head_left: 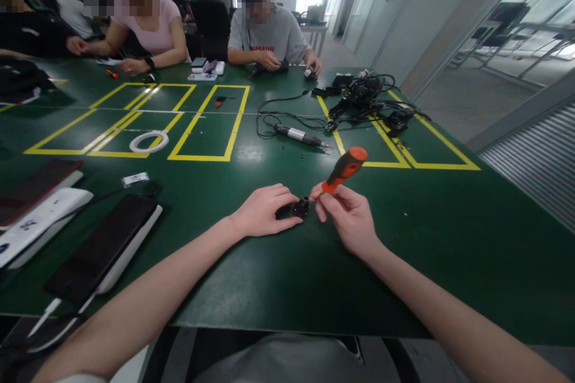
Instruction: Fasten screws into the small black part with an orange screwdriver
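Observation:
Low over the green table, my left hand [265, 210] pinches a small black part [300, 208] between thumb and fingers. The part has a short round post on top; its exact kind is too small to make out. My right hand [350, 215] is closed on a screwdriver [345, 169] with an orange and black handle. The handle points up and to the right, and the tool's lower end sits beside the black part. Whether the tip touches the part cannot be seen clearly.
Ahead lies a corded pen-shaped electric screwdriver [300, 135]. Tangled black cables and adapters [363, 96] fill the back right. A white tape ring [149, 142] lies left, near a phone [105, 245] and a power strip [42, 221]. Two people work across the table [251, 287].

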The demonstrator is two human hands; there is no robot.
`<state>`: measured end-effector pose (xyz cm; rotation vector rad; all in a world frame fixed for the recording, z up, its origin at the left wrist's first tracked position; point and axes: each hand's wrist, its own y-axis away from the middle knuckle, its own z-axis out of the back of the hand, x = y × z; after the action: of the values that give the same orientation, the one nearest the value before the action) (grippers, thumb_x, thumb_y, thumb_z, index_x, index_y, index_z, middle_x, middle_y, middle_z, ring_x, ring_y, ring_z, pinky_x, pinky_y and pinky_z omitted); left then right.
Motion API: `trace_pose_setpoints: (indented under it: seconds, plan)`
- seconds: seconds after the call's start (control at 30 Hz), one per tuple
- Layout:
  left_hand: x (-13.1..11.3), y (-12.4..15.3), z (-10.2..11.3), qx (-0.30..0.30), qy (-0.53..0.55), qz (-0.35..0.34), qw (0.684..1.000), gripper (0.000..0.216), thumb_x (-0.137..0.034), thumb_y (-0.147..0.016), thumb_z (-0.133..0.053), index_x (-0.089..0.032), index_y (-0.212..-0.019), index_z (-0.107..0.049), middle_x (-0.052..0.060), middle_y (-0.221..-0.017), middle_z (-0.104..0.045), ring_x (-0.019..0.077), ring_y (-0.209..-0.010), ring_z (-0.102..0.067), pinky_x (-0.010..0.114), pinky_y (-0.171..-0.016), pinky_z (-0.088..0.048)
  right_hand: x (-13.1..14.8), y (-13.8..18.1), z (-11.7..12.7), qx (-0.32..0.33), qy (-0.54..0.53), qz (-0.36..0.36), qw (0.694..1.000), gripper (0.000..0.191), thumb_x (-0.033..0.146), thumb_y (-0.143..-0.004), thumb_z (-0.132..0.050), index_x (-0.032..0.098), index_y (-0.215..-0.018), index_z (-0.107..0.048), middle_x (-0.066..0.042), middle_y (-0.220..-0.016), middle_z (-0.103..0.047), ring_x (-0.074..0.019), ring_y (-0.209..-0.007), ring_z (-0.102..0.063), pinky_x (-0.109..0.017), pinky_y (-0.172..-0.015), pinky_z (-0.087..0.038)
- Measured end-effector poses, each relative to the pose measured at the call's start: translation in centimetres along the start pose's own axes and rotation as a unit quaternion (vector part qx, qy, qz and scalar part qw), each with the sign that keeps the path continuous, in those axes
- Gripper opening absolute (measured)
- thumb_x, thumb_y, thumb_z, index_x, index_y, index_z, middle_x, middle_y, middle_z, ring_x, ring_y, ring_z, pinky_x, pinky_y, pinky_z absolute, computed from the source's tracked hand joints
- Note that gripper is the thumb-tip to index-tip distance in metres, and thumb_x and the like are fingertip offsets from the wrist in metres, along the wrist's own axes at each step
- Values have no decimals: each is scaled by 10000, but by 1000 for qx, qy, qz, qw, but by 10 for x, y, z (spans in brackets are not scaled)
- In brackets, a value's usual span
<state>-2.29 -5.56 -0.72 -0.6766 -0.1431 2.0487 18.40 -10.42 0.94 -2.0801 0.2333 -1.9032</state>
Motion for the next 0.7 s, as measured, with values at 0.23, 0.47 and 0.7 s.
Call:
trace_pose_setpoints:
  seconds: [0.23,0.47,0.7]
  plan:
    - [0,1,0,-6,10,-2,1000,282,-438,-978,-634,-165,-1029,-687,61,-931,-707,189,-848,-635,304,-751,-504,-3,0,-1,5,-48,-18,999,340,538,-887,-765,229,-971,-648,6,-711,-717,-114,-484,-535,-281,-520,-478]
    - [0,2,-2,-4,4,5,1000,298,-450,-975,-635,-170,-1057,-698,62,-935,-715,195,-858,-641,315,-775,-513,3,1,-2,22,-20,-13,999,299,493,-932,-734,210,-867,-662,-40,-841,-748,-97,-500,-530,-275,-518,-464]
    - [-3,2,-1,9,3,14,1000,282,-443,-969,-649,-172,-1033,-698,64,-936,-706,198,-867,-635,312,-781,-500,5,4,-1,19,-20,-21,999,350,554,-914,-733,205,-908,-702,-21,-710,-709,-120,-490,-541,-283,-499,-474]
